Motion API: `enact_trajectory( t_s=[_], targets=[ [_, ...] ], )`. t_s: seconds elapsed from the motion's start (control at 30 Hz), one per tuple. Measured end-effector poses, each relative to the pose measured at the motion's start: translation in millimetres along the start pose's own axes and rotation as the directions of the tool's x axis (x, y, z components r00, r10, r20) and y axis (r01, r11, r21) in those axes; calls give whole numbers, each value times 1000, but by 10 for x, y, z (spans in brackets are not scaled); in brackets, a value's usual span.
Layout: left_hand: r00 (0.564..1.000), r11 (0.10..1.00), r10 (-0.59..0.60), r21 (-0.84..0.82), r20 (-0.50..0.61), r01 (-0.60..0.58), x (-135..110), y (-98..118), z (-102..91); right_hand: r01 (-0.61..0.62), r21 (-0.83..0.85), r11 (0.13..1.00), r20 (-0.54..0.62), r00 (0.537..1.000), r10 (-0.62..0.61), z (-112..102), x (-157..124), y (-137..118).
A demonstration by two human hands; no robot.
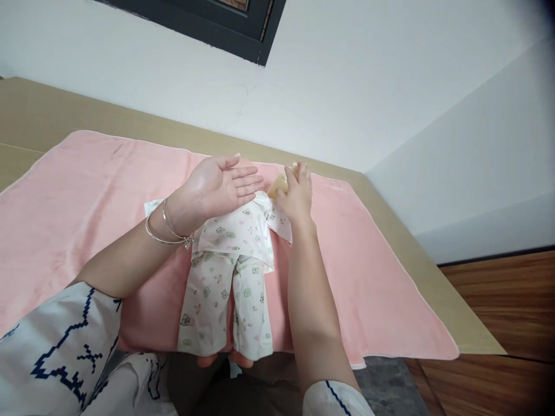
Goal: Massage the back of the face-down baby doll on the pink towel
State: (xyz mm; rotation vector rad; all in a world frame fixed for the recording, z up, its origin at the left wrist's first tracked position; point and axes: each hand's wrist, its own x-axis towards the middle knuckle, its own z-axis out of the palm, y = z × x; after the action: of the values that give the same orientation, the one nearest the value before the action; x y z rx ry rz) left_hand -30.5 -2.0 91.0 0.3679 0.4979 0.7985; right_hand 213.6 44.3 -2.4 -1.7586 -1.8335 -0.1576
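Observation:
A baby doll [234, 271] in a white printed shirt and trousers lies on a pink towel [78, 196], its feet toward me at the near edge. My left hand [219, 188] is open, palm up with fingers stretched out, hovering over the doll's head and hiding it. Two thin silver bangles sit on that wrist. My right hand [295, 193] is curled around the doll's small yellowish hand [280, 185] at the end of its right-side sleeve.
The towel covers a tan table [433, 254] that stands against a white wall. Wooden floor [498, 323] shows to the right. A dark window frame [225, 29] is at the top. My patterned sleeves fill the lower left corner.

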Motion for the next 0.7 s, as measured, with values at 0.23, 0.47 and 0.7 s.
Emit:
enact_trajectory(
  t_s=[0.23,0.47,0.7],
  targets=[
    [999,1000,29,10,-37,-29,-71,-39,53,85,173,981,5,996,-87,-276,-102,-522],
    [938,945,307,65,159,-320,-454,-54,297,335,365,869,2,933,-361,-537,-618,-1530],
    [706,628,685,348,177,-696,-627,-73,297,469,554,688,-11,831,-556,-733,-1043,-1861]
  ],
)
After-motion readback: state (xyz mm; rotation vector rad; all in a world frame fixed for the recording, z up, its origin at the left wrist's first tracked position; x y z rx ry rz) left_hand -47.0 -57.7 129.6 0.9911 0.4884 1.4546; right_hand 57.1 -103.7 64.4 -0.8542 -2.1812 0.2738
